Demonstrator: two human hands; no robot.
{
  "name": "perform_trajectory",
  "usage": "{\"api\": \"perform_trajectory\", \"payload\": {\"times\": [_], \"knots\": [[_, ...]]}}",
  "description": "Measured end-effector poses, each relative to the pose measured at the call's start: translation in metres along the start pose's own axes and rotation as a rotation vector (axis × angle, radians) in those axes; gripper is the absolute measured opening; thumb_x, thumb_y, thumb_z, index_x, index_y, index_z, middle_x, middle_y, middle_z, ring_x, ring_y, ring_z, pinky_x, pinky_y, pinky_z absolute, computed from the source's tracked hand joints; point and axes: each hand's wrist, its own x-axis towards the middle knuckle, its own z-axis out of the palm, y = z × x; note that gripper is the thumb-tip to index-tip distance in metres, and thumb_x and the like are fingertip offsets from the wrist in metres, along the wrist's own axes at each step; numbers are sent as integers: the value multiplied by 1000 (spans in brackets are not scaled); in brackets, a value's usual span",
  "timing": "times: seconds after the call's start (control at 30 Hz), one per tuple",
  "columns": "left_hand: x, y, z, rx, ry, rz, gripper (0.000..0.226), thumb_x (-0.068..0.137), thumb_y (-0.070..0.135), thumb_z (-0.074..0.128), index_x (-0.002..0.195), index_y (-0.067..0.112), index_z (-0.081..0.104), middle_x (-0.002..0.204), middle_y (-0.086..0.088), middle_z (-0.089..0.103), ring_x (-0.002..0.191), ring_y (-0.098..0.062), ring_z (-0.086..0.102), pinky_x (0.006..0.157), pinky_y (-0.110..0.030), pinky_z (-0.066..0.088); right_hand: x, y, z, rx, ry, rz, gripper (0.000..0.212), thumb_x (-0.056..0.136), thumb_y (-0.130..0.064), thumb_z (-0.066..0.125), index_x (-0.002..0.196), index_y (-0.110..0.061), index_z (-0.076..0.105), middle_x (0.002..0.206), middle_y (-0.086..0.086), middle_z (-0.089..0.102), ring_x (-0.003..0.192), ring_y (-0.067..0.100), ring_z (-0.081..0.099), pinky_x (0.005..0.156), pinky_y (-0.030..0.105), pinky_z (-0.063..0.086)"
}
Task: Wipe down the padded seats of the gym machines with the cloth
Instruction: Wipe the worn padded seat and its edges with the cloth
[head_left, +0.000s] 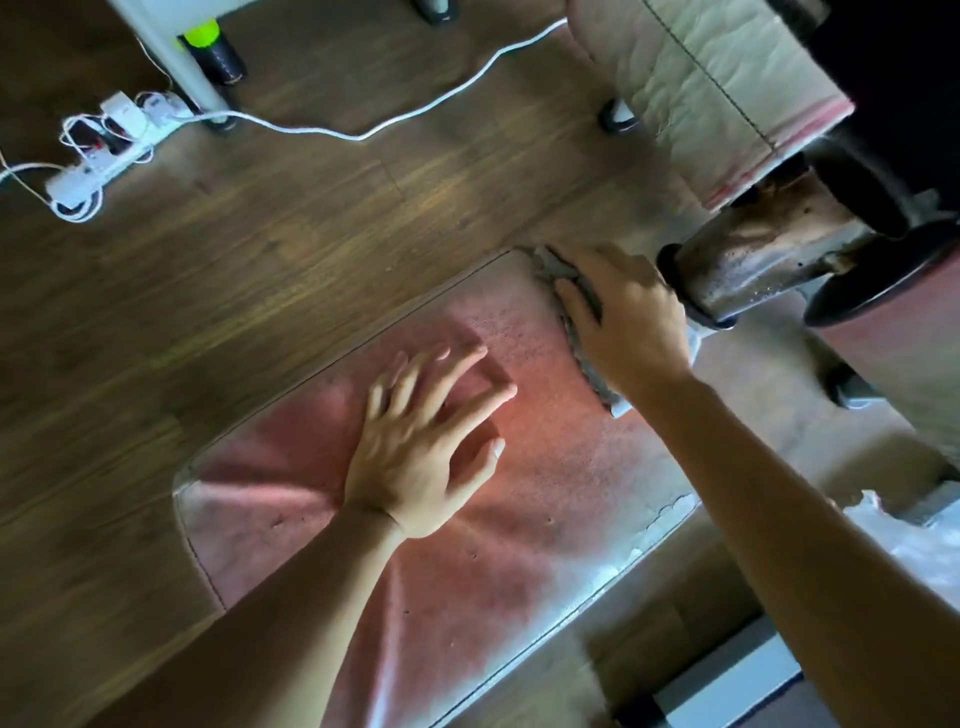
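Right hand (628, 322) grips cloth (591, 371) at far corner of seat (561, 467); left hand (415, 457) flat, spread

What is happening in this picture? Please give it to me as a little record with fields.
surface: padded seat, reddish, above a wooden floor
right hand: grips the cloth against the seat's far corner
left hand: fingers spread, rests flat near the seat's middle
cloth: grey, bunched, mostly hidden under the right hand
on the floor: power strip with a white cable, far left
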Motion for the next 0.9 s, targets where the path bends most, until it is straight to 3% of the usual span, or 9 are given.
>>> {"api": "perform_trajectory", "payload": {"times": [0.1,0.23,0.3,0.4,0.57,0.67,0.77,0.9], "knots": [[1,0,0,-14,-2,-5,47,92,51,54,138,41,55,157,2,42,141,-29,36,114,-52,28,-40,-9,-3,-132,131,-7,36,103,-35,44,132,-25,63,127,-1,66,109,30,60,92,44,49],[2,1,-3,-31,-16,-3,45,91,49,57,134,40,59,155,1,45,140,-31,37,114,-53,28,-95,-33,-4,-220,131,69,38,107,-32,43,139,-22,59,144,5,56,127,35,53,97,48,42],[2,1,-3,-49,-25,4,44,89,47,59,132,39,61,155,1,45,140,-32,39,115,-52,26,-133,-53,0,-235,103,172,42,108,-34,38,145,-22,53,151,6,50,135,38,46,100,52,42],[2,0,-2,-103,-45,8,45,90,45,60,134,37,59,156,0,44,139,-34,39,114,-53,26,-191,-101,17,-270,110,406,46,105,-33,40,149,-25,47,156,4,43,138,37,42,92,49,42],[0,-6,3,-211,12,44,40,95,40,57,135,35,60,155,-1,46,140,-34,43,118,-53,24,-194,-161,62,-352,327,860,50,95,-24,52,145,-28,52,151,-3,49,134,31,44,89,50,41],[-2,-7,-1,-286,19,61,40,92,35,58,132,34,63,153,-1,49,139,-32,44,117,-51,27,-191,-159,68,-412,380,865,44,99,-26,52,143,-30,54,149,-6,52,130,29,46,90,45,37],[1,-32,-16,-262,-54,240,43,89,32,57,131,33,63,151,2,50,135,-30,47,108,-48,37,-194,-159,70,-454,401,847,40,102,-30,53,142,-32,55,148,-7,53,127,29,49,89,42,37],[23,-92,-20,-351,-73,631,34,92,16,57,124,15,68,140,-9,58,123,-33,53,105,-45,44,-193,-157,72,-473,433,857,39,103,-31,49,141,-34,55,147,-9,52,127,28,48,89,42,37]]}}
